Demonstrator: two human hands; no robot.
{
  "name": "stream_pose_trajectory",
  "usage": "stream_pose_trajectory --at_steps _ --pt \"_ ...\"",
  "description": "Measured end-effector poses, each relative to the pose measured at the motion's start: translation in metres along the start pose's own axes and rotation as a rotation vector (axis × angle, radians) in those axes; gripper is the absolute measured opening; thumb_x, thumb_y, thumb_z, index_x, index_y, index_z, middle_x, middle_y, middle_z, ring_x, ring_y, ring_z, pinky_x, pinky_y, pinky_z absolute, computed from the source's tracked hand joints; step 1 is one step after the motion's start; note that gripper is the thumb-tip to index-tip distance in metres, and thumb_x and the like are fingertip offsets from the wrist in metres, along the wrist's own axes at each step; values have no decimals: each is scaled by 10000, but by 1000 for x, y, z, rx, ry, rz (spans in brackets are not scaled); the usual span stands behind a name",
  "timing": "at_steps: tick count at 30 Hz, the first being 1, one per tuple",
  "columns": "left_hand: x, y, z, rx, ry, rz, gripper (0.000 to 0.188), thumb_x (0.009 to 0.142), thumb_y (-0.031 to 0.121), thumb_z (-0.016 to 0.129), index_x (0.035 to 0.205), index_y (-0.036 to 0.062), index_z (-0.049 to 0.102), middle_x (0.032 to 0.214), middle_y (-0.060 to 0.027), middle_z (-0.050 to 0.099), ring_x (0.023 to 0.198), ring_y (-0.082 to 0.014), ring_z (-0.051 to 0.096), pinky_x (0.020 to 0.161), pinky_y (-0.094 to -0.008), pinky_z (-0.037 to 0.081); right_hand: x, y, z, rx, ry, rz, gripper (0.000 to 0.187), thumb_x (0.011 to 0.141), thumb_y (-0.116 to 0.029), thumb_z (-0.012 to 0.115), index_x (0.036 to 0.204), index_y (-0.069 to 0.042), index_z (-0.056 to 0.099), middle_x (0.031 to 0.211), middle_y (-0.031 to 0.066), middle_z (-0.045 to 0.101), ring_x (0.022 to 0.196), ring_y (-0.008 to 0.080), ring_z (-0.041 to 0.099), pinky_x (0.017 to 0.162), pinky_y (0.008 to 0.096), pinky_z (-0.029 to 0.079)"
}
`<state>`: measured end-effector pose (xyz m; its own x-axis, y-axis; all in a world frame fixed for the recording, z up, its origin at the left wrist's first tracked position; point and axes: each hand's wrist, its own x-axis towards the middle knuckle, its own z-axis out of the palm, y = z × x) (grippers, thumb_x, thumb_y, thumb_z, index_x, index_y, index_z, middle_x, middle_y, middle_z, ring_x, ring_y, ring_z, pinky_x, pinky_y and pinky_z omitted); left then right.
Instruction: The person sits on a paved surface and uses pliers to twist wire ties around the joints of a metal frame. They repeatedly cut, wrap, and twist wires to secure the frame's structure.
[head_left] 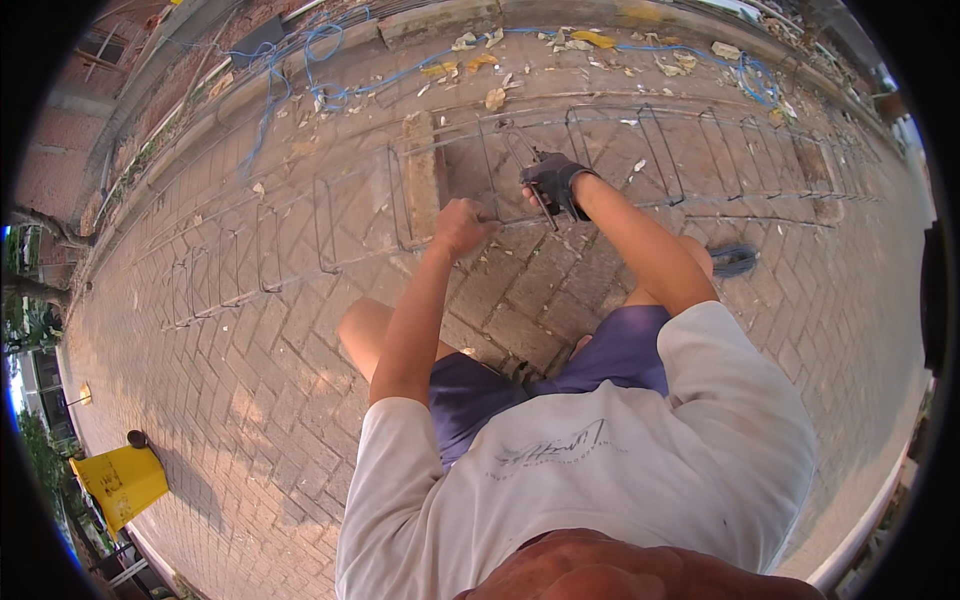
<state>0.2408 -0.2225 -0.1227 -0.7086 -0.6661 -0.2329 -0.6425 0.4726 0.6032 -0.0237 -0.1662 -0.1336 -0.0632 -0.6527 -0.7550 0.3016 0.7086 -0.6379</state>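
Step in hand: seemingly tying a stirrup to a long bar of the rebar cage [520,180].
Left hand [462,226]: bare, fisted around a lower bar.
Right hand [553,184]: dark-gloved, closed on a thin hooked tool [545,207] at a joint.
Cage: lies lengthwise on the brick paving [250,360], in front of the squatting person.
Next move: likely needs a steady bar and a twisting wrist.
Materials: thin rusty steel loops, rough herringbone brick, dry leaves [495,98], blue cord [320,60].

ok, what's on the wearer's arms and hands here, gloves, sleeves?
The right hand wears a dark fingerless work glove ending at the wrist. The left hand is bare. Both forearms are uncovered; short white T-shirt sleeves end above the elbows. No watch or bands visible.
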Motion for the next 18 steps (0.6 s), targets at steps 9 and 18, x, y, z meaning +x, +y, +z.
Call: stream_pose_trajectory --at_steps 9,18 --pt "-7 4 1 42 25 19 191 837 330 892 963 187 891 973 -103 826 896 -327 776 798 -449 588 77 -20 29 -65 21 -104 226 1099 -166 554 1001 -30 706 825 114 739 663 251 731 560 415 611" --pt "-9 7 0 64 34 15 224 842 333 896 1001 176 889 941 -115 821 881 -346 773 795 -458 586 89 -26 29 -114 31 -106 269 1069 -184 581 904 -9 702 760 137 723 636 274 716 547 427 573"
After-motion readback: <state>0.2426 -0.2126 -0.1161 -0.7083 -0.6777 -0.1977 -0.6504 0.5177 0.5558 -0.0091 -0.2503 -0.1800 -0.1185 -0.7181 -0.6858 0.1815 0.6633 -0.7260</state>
